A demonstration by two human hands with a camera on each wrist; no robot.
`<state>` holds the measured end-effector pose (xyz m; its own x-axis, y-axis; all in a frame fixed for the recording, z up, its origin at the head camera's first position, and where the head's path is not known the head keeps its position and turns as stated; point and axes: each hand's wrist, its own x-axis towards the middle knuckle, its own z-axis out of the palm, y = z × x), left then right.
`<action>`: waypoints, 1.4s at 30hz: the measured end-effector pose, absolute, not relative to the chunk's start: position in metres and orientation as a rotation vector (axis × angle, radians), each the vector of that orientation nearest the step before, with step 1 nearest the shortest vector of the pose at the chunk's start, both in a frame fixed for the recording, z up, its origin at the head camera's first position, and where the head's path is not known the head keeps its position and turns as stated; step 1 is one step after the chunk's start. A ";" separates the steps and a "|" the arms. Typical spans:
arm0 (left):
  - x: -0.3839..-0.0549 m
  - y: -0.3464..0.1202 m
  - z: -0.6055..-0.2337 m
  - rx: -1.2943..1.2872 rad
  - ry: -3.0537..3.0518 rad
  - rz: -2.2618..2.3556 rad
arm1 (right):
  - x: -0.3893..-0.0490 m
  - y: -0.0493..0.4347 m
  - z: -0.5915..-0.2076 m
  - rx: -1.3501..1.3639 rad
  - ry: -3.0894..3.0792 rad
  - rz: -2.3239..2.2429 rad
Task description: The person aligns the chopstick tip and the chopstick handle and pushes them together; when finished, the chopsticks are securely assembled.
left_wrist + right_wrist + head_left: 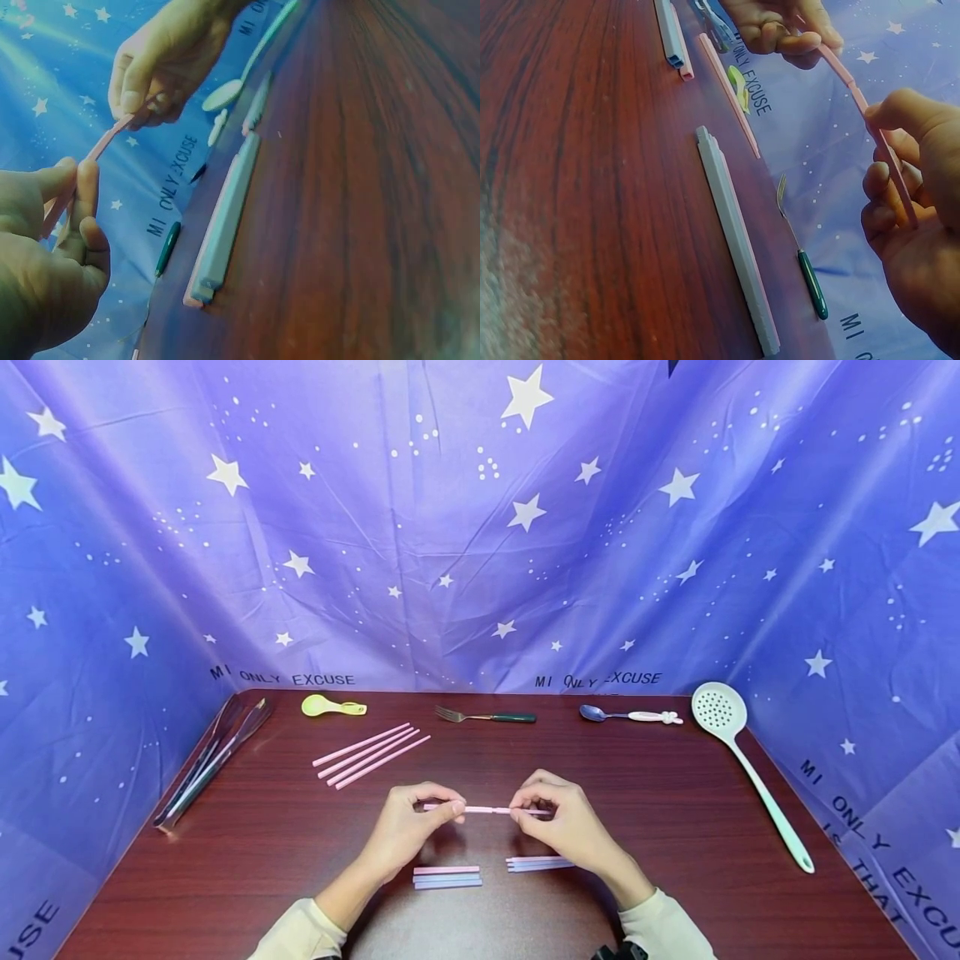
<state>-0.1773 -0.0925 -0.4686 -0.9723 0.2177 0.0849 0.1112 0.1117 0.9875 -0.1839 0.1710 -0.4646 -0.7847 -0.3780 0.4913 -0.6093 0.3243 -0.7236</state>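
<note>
Both hands hold a slim pink stick [480,810] level above the table. Its two sections meet at a small step between the hands, showing again on the stick [849,79] in the right wrist view. My left hand [411,825] pinches the left section between thumb and fingers. The right section is pinched by my right hand [568,817], its end running under the palm. Below the left hand lie short hollow tubes, a pink tube [446,869] beside blue tubes [447,883]. Near the right wrist rest thinner pieces [536,864] with stepped tips, pink and blue, partly hidden by that hand.
Several long pink sticks [363,756] lie at the back left. Along the back are a yellow measuring spoon [318,705], a green-handled fork [487,717] and a spoon [630,716]. A whisk [213,764] lies far left, a slotted skimmer [765,785] far right. Starry curtains [480,568] enclose the table.
</note>
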 end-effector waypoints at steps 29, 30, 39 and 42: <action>-0.171 -0.088 -0.470 0.584 2.621 1.689 | -0.179 0.162 -0.467 0.978 -2.360 1.535; -0.171 -0.088 -0.470 0.587 2.621 1.689 | -0.179 0.162 -0.467 0.990 -2.355 1.532; -0.171 -0.087 -0.468 0.610 2.649 1.645 | -0.179 0.163 -0.466 0.935 -2.418 1.481; -0.170 -0.088 -0.467 0.632 2.658 1.636 | -0.179 0.163 -0.465 0.914 -2.420 1.479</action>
<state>-0.1702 -0.0881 -0.4671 -0.9203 0.3093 0.2397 0.3534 0.3937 0.8486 -0.1791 0.1633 -0.4647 -0.8000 -0.4152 0.4331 -0.5748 0.3237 -0.7515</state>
